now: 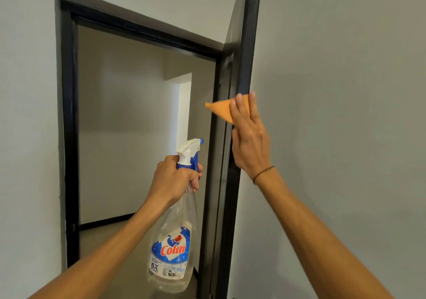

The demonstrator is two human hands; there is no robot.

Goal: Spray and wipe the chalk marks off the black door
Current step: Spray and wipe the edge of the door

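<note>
Grey walls flank the narrow black door edge [244, 52]. Under the right hand's [250, 135] straight, together fingers lies a soft orange cloth [220, 111], likely limp; best pressed flat. Left hand [175, 179] clamps a clear plastic spray bottle's [173, 241] neck, probably light.

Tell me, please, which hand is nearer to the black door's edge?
Right. The right hand presses the orange cloth against the black door edge; the left hand grips the spray bottle off to the edge's left, not touching it.
</note>
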